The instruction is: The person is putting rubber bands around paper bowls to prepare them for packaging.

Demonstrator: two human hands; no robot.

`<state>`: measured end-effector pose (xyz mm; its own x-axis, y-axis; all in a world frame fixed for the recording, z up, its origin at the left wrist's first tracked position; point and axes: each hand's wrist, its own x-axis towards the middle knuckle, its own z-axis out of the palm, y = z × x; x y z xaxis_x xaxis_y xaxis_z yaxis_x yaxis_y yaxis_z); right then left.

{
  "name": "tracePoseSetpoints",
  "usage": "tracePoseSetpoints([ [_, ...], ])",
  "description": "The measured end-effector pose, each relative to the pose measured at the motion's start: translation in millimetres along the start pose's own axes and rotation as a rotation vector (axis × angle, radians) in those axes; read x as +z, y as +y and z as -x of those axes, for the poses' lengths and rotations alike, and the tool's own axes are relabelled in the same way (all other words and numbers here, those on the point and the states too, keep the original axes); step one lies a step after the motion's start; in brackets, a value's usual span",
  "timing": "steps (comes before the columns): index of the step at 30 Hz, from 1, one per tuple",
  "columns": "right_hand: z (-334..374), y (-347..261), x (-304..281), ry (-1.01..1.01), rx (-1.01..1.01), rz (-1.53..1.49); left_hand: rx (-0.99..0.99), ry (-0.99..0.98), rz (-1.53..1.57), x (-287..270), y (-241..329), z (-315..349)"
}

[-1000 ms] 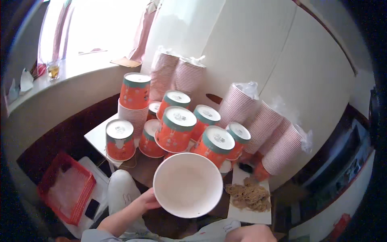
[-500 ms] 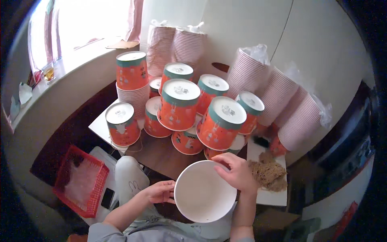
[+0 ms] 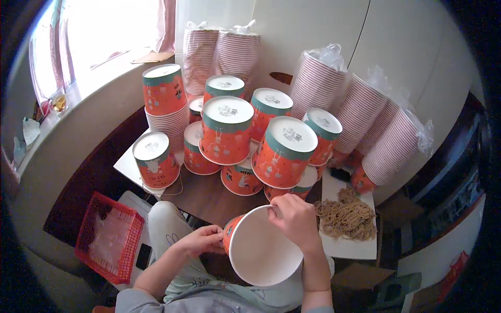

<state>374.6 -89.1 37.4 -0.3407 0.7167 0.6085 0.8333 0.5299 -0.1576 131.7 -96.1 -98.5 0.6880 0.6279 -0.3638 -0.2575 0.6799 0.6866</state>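
Over my lap I hold a large paper bucket (image 3: 266, 250), tilted so that its white inside faces up toward me. A strip of its orange printed outside shows on the left. My left hand (image 3: 202, 240) is closed at that left side, with the fingertips partly hidden behind the wall. On the upper right, my right hand (image 3: 295, 218) pinches the rim between thumb and fingers. Just beyond the hands, several upside-down orange buckets (image 3: 284, 161) with green bands and white bases stand on a brown table (image 3: 206, 201), some raised on others.
Tan string (image 3: 348, 216) lies heaped on a white board (image 3: 342, 249) to the right. Tall bagged stacks of paper buckets (image 3: 318, 83) lean along the wall. A red plastic basket (image 3: 133, 242) and a dark phone (image 3: 143, 255) are at the lower left.
The bucket has turned and tilted, so its orange outside now shows on the left. My right fingers have closed onto the rim, and my left hand has moved slightly up along the side.
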Motion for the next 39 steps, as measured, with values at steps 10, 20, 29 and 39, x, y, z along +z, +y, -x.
tracePoseSetpoints([
  [10,10.9,1.4,4.8,0.318,-0.642,0.099,1.066,0.217,-1.534,67.4,85.8,15.3],
  [20,13.7,-2.8,6.2,0.482,-0.736,0.073,1.358,-0.011,-1.944,115.5,107.3,28.3],
  [29,15.3,-1.7,11.6,0.467,-0.746,-0.056,1.244,-0.163,-1.966,121.6,120.5,29.1],
  [39,9.5,2.9,12.6,0.167,-0.395,-0.111,1.001,0.237,-2.019,93.8,117.8,14.0],
])
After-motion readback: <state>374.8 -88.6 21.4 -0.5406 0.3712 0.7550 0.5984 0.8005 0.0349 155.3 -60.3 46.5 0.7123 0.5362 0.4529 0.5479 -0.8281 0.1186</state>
